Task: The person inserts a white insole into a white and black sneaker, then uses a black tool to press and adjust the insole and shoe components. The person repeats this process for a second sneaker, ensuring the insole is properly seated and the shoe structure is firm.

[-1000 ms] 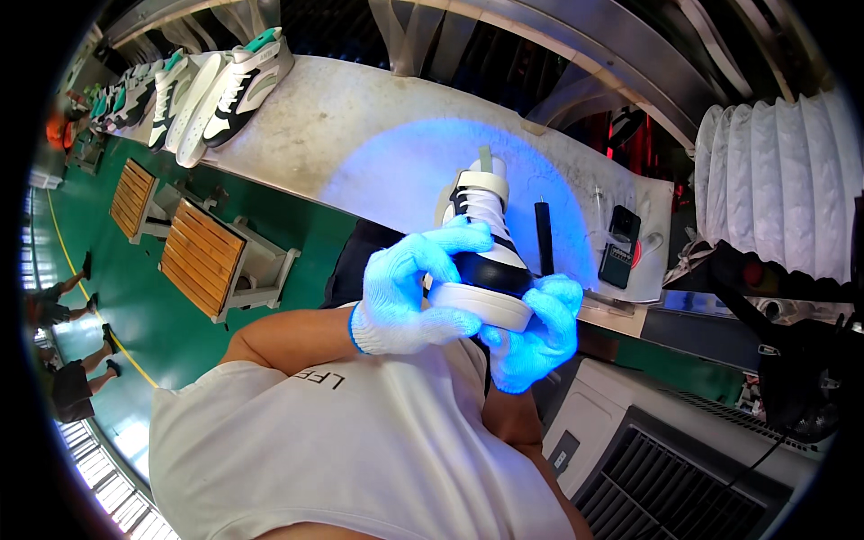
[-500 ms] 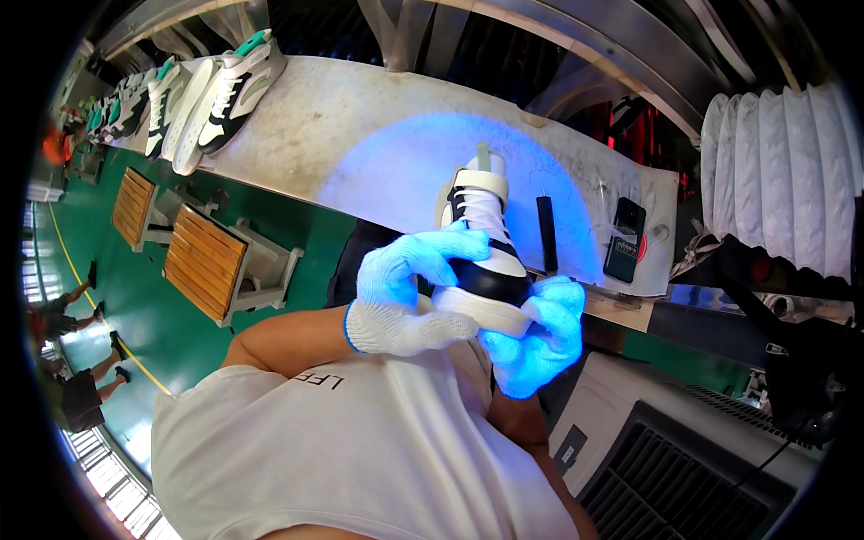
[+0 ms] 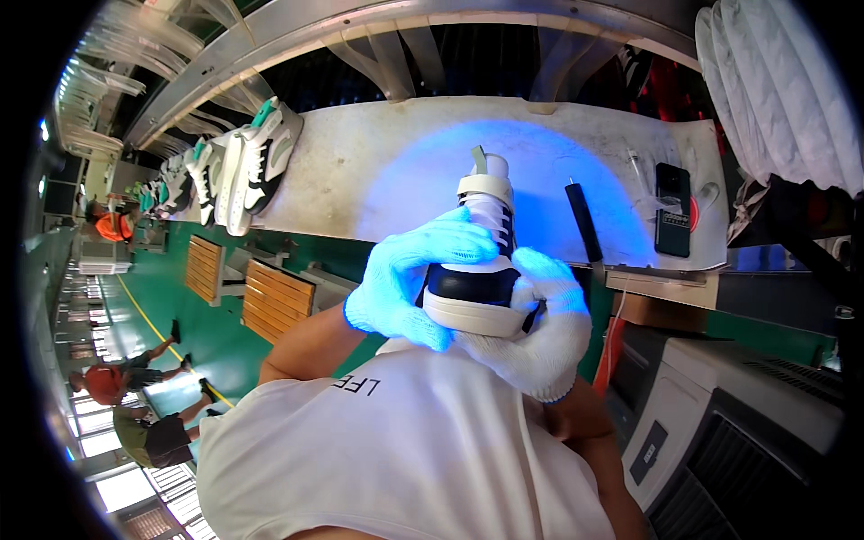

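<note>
A black-and-white sneaker [image 3: 472, 286] with white laces and a pale strap round the ankle is tilted in front of my chest, toe towards me. Both hands wear white knitted gloves tinted blue by the light. My left hand [image 3: 407, 274] is closed on its left side, fingers over the upper by the laces and thumb low by the sole. On the opposite side my right hand [image 3: 544, 328] grips the toe and sole edge, some of its fingers hidden beneath the shoe.
Blue light falls on the pale worktable [image 3: 342, 153]. To the right lie a black pen-like tool [image 3: 583, 220] and a dark phone [image 3: 672, 211]. More sneakers [image 3: 268, 153] line the far left. Wooden-topped carts [image 3: 277, 301] and two people [image 3: 157, 436] are on the left.
My right hand has shifted up along the sneaker's right side, its thumb now on the upper. The toe faces me more squarely. The whole view has swung.
</note>
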`<state>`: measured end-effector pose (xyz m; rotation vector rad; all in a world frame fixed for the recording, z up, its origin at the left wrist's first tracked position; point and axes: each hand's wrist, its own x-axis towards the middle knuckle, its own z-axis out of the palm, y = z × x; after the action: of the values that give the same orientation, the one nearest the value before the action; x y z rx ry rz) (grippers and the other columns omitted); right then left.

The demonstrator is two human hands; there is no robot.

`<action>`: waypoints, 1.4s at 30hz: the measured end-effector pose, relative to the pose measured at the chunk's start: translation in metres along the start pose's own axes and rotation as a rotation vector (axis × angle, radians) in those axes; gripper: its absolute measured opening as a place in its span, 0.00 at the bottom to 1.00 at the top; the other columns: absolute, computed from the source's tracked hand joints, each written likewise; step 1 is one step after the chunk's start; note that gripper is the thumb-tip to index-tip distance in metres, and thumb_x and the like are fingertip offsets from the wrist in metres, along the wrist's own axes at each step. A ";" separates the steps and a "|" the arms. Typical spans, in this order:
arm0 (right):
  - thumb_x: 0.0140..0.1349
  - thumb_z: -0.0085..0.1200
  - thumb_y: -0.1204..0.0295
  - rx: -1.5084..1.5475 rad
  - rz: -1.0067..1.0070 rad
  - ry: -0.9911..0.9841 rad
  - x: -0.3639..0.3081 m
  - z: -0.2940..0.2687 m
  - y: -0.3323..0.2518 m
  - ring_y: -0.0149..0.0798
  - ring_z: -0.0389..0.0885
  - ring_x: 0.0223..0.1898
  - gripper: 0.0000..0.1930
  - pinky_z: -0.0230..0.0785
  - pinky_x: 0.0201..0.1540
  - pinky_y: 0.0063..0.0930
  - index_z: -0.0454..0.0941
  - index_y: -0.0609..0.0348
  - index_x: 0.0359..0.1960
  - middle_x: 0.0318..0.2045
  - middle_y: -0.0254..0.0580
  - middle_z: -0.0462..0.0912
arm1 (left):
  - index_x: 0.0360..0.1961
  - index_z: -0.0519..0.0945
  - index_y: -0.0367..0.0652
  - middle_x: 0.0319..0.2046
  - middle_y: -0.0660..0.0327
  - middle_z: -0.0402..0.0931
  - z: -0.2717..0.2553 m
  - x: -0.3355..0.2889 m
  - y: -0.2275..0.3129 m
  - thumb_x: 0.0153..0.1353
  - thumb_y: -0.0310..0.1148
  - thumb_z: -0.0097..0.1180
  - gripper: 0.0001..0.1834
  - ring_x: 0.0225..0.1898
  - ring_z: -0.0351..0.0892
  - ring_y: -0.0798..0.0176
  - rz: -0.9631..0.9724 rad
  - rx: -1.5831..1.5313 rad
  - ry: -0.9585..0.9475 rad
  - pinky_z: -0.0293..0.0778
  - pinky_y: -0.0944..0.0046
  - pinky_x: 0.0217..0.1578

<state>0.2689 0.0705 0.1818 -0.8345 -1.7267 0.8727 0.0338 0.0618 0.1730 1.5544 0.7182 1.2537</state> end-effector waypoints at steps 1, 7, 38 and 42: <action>0.45 0.91 0.59 0.004 -0.052 -0.005 0.007 -0.001 0.005 0.45 0.89 0.41 0.42 0.83 0.44 0.39 0.82 0.58 0.61 0.44 0.47 0.89 | 0.66 0.86 0.35 0.66 0.46 0.84 -0.001 0.000 -0.001 0.41 0.47 0.91 0.50 0.70 0.78 0.42 -0.012 -0.035 -0.002 0.66 0.41 0.76; 0.44 0.91 0.55 0.008 -0.087 0.005 0.015 0.001 0.007 0.48 0.86 0.35 0.42 0.81 0.36 0.42 0.83 0.56 0.61 0.38 0.43 0.85 | 0.66 0.86 0.34 0.67 0.46 0.83 -0.012 -0.005 0.008 0.39 0.45 0.92 0.51 0.73 0.76 0.43 -0.141 -0.053 -0.015 0.63 0.40 0.79; 0.40 0.93 0.51 0.085 -0.101 0.012 0.031 0.056 0.043 0.46 0.82 0.40 0.42 0.77 0.41 0.41 0.78 0.53 0.51 0.40 0.39 0.80 | 0.53 0.85 0.35 0.57 0.46 0.87 -0.018 0.011 0.047 0.57 0.36 0.80 0.26 0.63 0.85 0.49 -0.353 -0.064 0.274 0.75 0.44 0.71; 0.42 0.91 0.50 0.050 -0.146 -0.021 0.032 0.062 0.049 0.49 0.84 0.42 0.43 0.80 0.45 0.45 0.78 0.54 0.55 0.43 0.42 0.81 | 0.53 0.85 0.36 0.56 0.49 0.88 -0.017 0.031 0.082 0.54 0.32 0.82 0.27 0.62 0.87 0.55 -0.395 0.474 0.080 0.79 0.49 0.68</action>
<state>0.2076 0.1111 0.1388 -0.6594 -1.7530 0.8255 0.0165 0.0655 0.2609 1.6281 1.3762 0.8903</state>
